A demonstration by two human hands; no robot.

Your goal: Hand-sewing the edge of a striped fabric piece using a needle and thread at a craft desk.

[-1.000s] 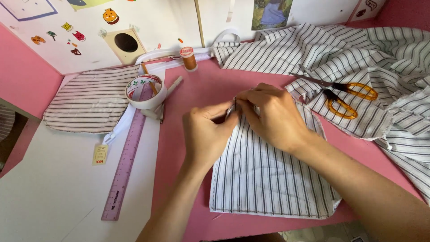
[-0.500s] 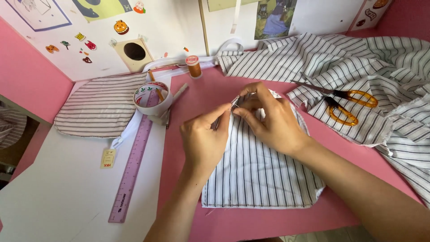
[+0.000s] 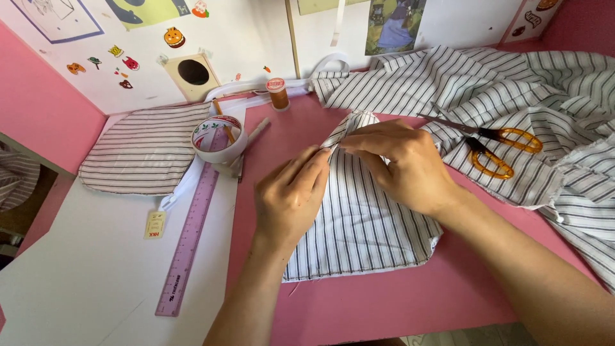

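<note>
Pink tabletop (image 3: pixel 397 307) carries a striped cloth piece (image 3: pixel 359 230) at its middle. Left hand (image 3: pixel 291 195) and right hand (image 3: pixel 403 163) pinch its raised top edge with fingers closed on the fabric. Scissors (image 3: pixel 490 150) lie on loose cloth to the right; a ruler (image 3: pixel 189 240) lies left.

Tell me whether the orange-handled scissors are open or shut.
Shut: the scissors lie on the striped cloth with blades together and handle loops close.

A home sewing corner: striped fabric (image 3: pixel 512 83), scissors (image 3: pixel 493 147), thread spool (image 3: pixel 278 93), ruler (image 3: pixel 189 240) on a pink table (image 3: pixel 397 307).
</note>
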